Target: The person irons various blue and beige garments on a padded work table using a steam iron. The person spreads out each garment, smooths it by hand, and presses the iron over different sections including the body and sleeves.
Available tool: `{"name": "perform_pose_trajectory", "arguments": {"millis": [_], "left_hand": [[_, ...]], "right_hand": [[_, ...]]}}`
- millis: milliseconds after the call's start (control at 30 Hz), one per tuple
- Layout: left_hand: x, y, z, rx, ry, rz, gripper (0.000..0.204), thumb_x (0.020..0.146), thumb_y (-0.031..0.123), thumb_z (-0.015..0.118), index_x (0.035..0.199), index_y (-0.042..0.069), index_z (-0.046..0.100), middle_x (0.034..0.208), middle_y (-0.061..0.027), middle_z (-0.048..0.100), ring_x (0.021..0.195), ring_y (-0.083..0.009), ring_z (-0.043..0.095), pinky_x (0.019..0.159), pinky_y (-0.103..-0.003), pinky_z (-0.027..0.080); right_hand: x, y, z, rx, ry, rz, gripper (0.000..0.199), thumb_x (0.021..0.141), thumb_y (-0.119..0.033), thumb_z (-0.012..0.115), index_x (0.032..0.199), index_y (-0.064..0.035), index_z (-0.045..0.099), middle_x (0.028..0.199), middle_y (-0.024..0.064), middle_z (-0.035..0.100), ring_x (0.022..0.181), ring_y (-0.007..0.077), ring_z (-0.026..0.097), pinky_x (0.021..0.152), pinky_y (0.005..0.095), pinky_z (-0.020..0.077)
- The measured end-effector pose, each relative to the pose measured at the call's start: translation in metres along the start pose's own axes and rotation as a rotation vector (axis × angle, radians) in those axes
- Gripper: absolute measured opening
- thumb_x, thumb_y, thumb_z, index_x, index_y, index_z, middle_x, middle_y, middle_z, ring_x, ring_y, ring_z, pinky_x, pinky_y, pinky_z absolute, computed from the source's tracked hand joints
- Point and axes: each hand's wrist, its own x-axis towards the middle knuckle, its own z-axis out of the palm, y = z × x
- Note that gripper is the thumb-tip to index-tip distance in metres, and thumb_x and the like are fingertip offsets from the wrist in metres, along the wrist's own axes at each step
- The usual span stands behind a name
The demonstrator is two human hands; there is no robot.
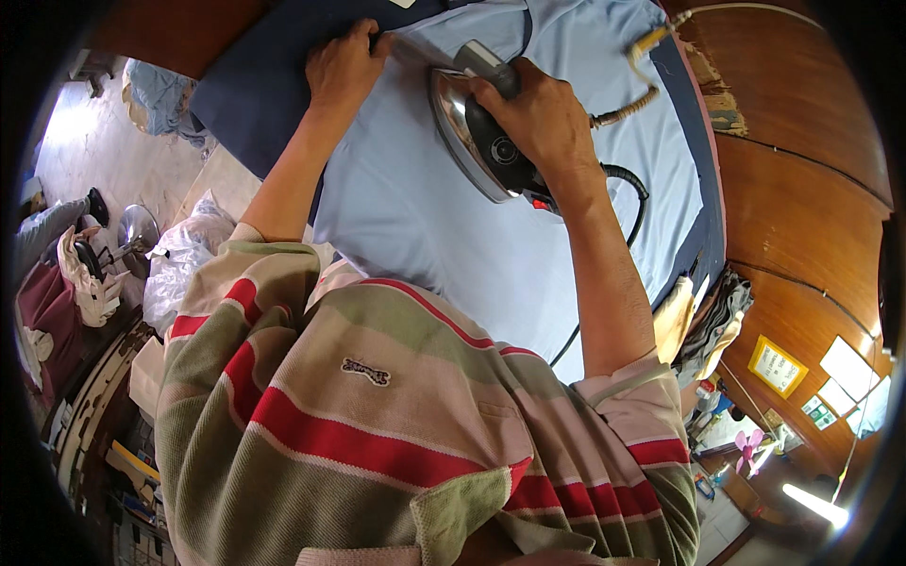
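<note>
A light blue garment (pixel 415 231) lies spread over a dark blue cloth (pixel 247 104) on the ironing surface. My right hand (pixel 547 118) is wrapped round the handle of a steam iron (pixel 483 156), which has a black body and a shiny metal side. The iron rests on the light blue fabric, its tip toward the far side. At the far left edge of the garment, my left hand (pixel 344 64) is closed, the fingers pinching the fabric's edge. What exactly lies under those fingertips is partly hidden.
A black cord (pixel 640 203) and a coiled hose (pixel 623 108) run from the iron toward the right. Brown wooden panelling (pixel 802 208) stands on the right, beside hanging clothes (pixel 722 325). To the left are a clear plastic bag (pixel 189 250) and a round metal fan-like object (pixel 139 228).
</note>
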Motion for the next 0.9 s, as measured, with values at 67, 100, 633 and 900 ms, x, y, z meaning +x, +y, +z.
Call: {"name": "perform_pose_trajectory", "arguments": {"millis": [67, 100, 633, 900], "left_hand": [[0.002, -0.008, 0.005, 0.015, -0.001, 0.023, 0.020, 0.086, 0.030, 0.054, 0.095, 0.015, 0.062, 0.076, -0.0102, 0.067, 0.074, -0.0304, 0.065, 0.076, -0.042, 0.046], [0.002, -0.010, 0.007, 0.022, 0.012, 0.037, 0.019, 0.086, 0.030, 0.054, 0.095, 0.015, 0.062, 0.076, -0.0104, 0.067, 0.073, -0.0308, 0.065, 0.076, -0.042, 0.046], [-0.100, 0.008, -0.079, -0.084, -0.298, -0.334, 0.044, 0.084, 0.026, 0.060, 0.125, 0.018, 0.048, 0.078, -0.0078, 0.066, 0.074, -0.0293, 0.063, 0.068, -0.040, 0.047], [-0.102, -0.001, -0.080, -0.140, -0.258, -0.372, 0.044, 0.084, 0.026, 0.060, 0.125, 0.019, 0.047, 0.078, -0.0094, 0.065, 0.075, -0.0308, 0.063, 0.066, -0.041, 0.047]], "right_hand": [[0.005, -0.007, 0.003, -0.001, -0.002, -0.061, 0.051, 0.079, -0.052, 0.054, 0.088, -0.0022, 0.062, 0.071, 0.0171, 0.065, 0.067, 0.0322, 0.065, 0.064, 0.0386, 0.0518], [0.009, -0.012, 0.002, 0.004, -0.012, -0.079, 0.051, 0.078, -0.051, 0.055, 0.087, -0.0016, 0.062, 0.071, 0.0182, 0.064, 0.068, 0.0333, 0.065, 0.065, 0.0402, 0.0516], [0.049, -0.046, 0.025, 0.046, 0.108, -0.322, 0.049, 0.078, -0.048, 0.057, 0.084, 0.0007, 0.064, 0.074, 0.0223, 0.064, 0.073, 0.0364, 0.065, 0.067, 0.0424, 0.0530], [0.053, -0.053, 0.025, -0.009, 0.034, -0.354, 0.045, 0.078, -0.048, 0.057, 0.085, -0.0057, 0.068, 0.077, 0.0196, 0.065, 0.077, 0.0352, 0.065, 0.070, 0.0418, 0.0532]]}}
